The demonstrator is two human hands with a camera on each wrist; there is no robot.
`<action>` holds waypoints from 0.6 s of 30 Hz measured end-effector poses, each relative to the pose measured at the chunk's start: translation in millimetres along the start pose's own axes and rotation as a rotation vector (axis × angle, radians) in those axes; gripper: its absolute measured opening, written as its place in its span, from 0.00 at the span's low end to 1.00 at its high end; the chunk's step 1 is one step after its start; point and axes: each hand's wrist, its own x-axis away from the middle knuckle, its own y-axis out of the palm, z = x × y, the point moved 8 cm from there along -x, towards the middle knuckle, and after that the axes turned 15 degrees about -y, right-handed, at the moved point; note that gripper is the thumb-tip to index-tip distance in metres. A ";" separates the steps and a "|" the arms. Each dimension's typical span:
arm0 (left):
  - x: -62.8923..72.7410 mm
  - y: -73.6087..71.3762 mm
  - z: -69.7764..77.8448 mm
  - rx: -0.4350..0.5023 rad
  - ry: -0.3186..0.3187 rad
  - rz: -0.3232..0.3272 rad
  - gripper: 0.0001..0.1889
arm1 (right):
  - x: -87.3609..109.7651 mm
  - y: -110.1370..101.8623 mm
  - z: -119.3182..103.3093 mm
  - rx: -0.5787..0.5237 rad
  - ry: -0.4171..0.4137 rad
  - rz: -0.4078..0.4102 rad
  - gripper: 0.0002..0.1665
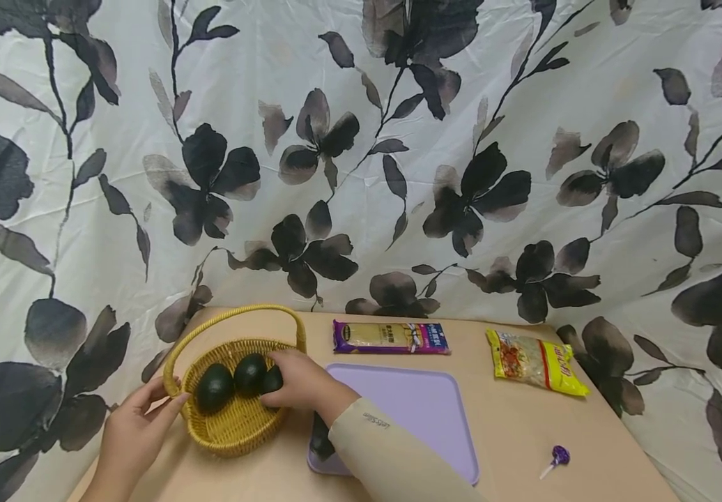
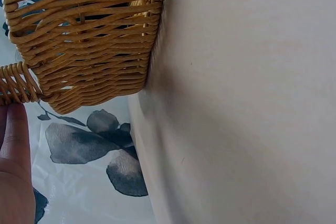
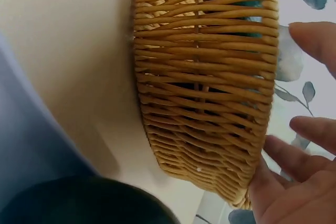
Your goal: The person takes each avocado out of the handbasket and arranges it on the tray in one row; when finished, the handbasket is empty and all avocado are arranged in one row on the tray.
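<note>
A yellow wicker basket [image 1: 229,446] with an arched handle [image 1: 235,308] stands at the table's left. Several dark green avocados [image 1: 214,388] lie in it. My left hand [image 1: 138,432] pinches the handle's left base between thumb and fingers; in the left wrist view a finger [image 2: 14,140] touches it from the side. Over the basket's right rim reaches my right hand [image 1: 301,383], beside the rightmost avocado [image 1: 272,378]. The right wrist view shows its fingers [image 3: 315,132] spread above the rim, with nothing visible between them. That avocado's contact with the hand is hidden.
A lilac tray [image 1: 405,390] lies right of the basket, partly under my right sleeve. In the right wrist view a dark green rounded thing [image 3: 89,203] overlaps it. Behind lies a purple noodle packet [image 1: 392,337]; farther right are a yellow food bag [image 1: 536,361] and a purple lollipop [image 1: 559,456].
</note>
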 end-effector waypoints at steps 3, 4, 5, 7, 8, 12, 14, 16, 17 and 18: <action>0.5 -0.1 0.1 0.009 -0.003 -0.006 0.19 | -3.2 3.2 -1.5 0.028 0.026 -0.013 0.50; 0.8 -0.1 0.0 0.011 -0.006 -0.007 0.19 | -4.0 4.5 -2.0 0.036 0.028 -0.016 0.50; 0.9 -0.3 -0.1 0.011 -0.008 -0.006 0.19 | -4.8 5.5 -2.8 0.044 0.026 -0.018 0.50; 0.8 -0.5 -0.8 0.014 -0.007 -0.003 0.19 | -6.6 7.9 -4.1 0.060 0.017 -0.025 0.50; 0.7 -0.6 -1.2 0.014 -0.007 0.000 0.19 | -7.4 9.3 -4.6 0.065 0.011 -0.029 0.50; 0.4 0.2 -3.4 -0.001 -0.010 0.011 0.19 | -11.7 15.0 -5.9 0.090 -0.013 -0.058 0.53; 0.4 1.2 -4.3 -0.006 -0.014 0.016 0.19 | -13.4 17.4 -6.3 0.107 -0.024 -0.074 0.54; 0.2 2.2 -4.8 -0.011 -0.016 0.017 0.19 | -14.9 19.2 -7.0 0.120 -0.039 -0.083 0.52; 0.2 2.8 -5.0 -0.013 -0.018 0.017 0.19 | -15.5 19.9 -7.1 0.122 -0.044 -0.087 0.49; 0.2 3.2 -5.4 -0.015 -0.020 0.016 0.19 | -16.1 20.6 -7.3 0.122 -0.049 -0.090 0.46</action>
